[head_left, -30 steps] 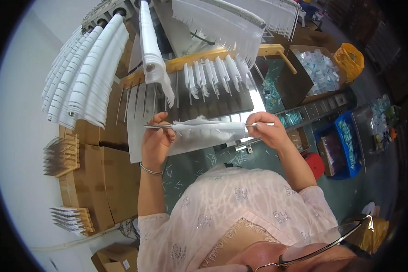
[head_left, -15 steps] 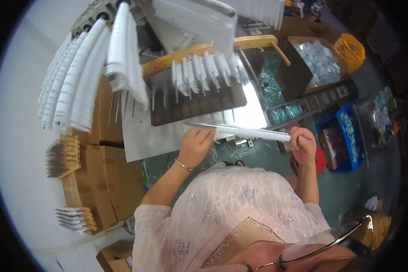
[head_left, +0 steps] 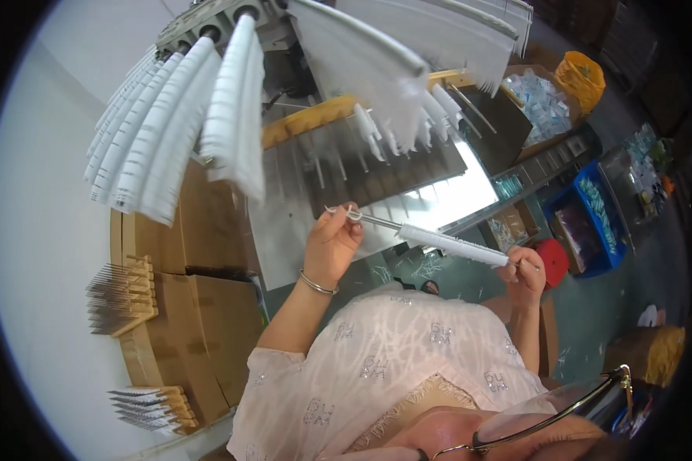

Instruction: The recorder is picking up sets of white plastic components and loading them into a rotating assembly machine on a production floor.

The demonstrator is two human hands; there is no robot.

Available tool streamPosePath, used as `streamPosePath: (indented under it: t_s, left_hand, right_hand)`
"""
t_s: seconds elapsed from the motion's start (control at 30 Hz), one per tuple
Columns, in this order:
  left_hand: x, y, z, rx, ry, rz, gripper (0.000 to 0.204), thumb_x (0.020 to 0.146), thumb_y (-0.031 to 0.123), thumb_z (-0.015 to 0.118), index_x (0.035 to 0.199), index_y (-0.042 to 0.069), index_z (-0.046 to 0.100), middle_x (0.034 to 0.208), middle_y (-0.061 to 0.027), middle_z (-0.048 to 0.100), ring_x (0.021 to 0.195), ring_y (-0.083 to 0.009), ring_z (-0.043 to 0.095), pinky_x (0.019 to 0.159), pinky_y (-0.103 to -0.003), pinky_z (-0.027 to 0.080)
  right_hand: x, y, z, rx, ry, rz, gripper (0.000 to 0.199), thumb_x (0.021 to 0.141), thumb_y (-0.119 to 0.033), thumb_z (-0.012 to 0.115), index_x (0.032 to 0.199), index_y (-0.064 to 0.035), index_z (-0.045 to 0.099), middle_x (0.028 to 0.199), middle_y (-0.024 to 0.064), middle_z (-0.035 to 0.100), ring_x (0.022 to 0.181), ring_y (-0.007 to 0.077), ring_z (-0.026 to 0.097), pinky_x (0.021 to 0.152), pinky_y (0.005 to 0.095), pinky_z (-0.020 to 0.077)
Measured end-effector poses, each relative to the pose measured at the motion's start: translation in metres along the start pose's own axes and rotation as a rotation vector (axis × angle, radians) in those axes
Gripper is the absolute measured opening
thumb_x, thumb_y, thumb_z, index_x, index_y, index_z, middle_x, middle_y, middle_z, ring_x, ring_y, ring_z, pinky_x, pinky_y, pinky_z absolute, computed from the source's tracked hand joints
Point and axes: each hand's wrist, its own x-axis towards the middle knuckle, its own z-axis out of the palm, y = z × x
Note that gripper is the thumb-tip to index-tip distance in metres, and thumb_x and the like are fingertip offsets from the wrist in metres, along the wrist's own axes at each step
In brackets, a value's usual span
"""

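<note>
A thin metal rod (head_left: pixel 383 223) with a white ribbed sleeve (head_left: pixel 454 245) on it slants across in front of my chest, its right end lower. My right hand (head_left: pixel 525 275) is closed round the right end of the rod, at the sleeve's edge. At the bare left end, my left hand (head_left: pixel 334 242) pinches a thin white strip (head_left: pixel 354 213), which curls in a small loop over the fingertips. Whether those fingers also grip the rod's tip is hard to make out.
Overhead hangs a machine with white material on its rods (head_left: pixel 231 107). Behind my hands, a wooden rack (head_left: pixel 311 123) of metal pins carries white pieces above a metal table (head_left: pixel 273 230). Cardboard boxes (head_left: pixel 215 330) stand left; a blue crate (head_left: pixel 596 223) and red stool (head_left: pixel 552 263) stand right.
The rod has tilted down toward the right. My left hand has shifted to the rod's left tip, where a white strip loop now shows. The whole view has also shifted.
</note>
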Motion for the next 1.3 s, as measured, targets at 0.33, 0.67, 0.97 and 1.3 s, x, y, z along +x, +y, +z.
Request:
streamPosePath:
  t_s: [0.33,0.67,0.97,1.3]
  left_hand:
    - [0.000,0.050,-0.008,1.053,-0.174,-0.244,0.018,0.085,0.014,0.048,0.069,0.007,0.049,0.060,-0.0016,0.050,0.045,-0.0080,0.044,0.042,-0.020,0.034]
    - [0.147,0.036,-0.021,0.606,-0.242,0.092,0.027,0.088,0.025,0.044,0.108,0.007,0.044,0.065,-0.0002,0.044,0.041,-0.0090,0.033,0.038,-0.023,0.025]
    - [0.156,0.006,-0.011,0.098,-0.011,0.082,0.027,0.086,0.015,0.044,0.111,0.004,0.043,0.069,-0.0044,0.045,0.057,-0.0151,0.045,0.050,-0.024,0.038]
    - [0.124,0.020,0.004,1.677,-0.368,1.038,0.047,0.076,0.006,0.041,0.120,-0.002,0.026,0.101,-0.0179,0.046,0.084,-0.0294,0.048,0.069,-0.037,0.042]
  right_hand:
    - [-0.051,0.007,0.076,-0.307,0.192,-0.292,0.027,0.082,-0.020,0.050,0.083,0.0063,0.055,0.066,0.0086,0.050,0.045,0.0098,0.039,0.041,0.0225,0.0290]
    - [-0.051,-0.036,0.163,-1.211,0.207,-0.590,0.016,0.072,0.001,0.047,0.083,0.0037,0.059,0.065,0.0093,0.057,0.055,0.0156,0.055,0.050,0.0233,0.0430]
    - [-0.024,-0.033,0.193,-1.365,0.095,-0.621,0.014,0.073,0.002,0.049,0.084,0.0026,0.058,0.068,0.0107,0.057,0.057,0.0182,0.056,0.053,0.0256,0.0439]
    - [-0.016,-0.033,0.192,-1.356,0.081,-0.640,0.015,0.072,0.003,0.053,0.086,0.0031,0.058,0.067,0.0113,0.056,0.057,0.0198,0.055,0.050,0.0264,0.0439]
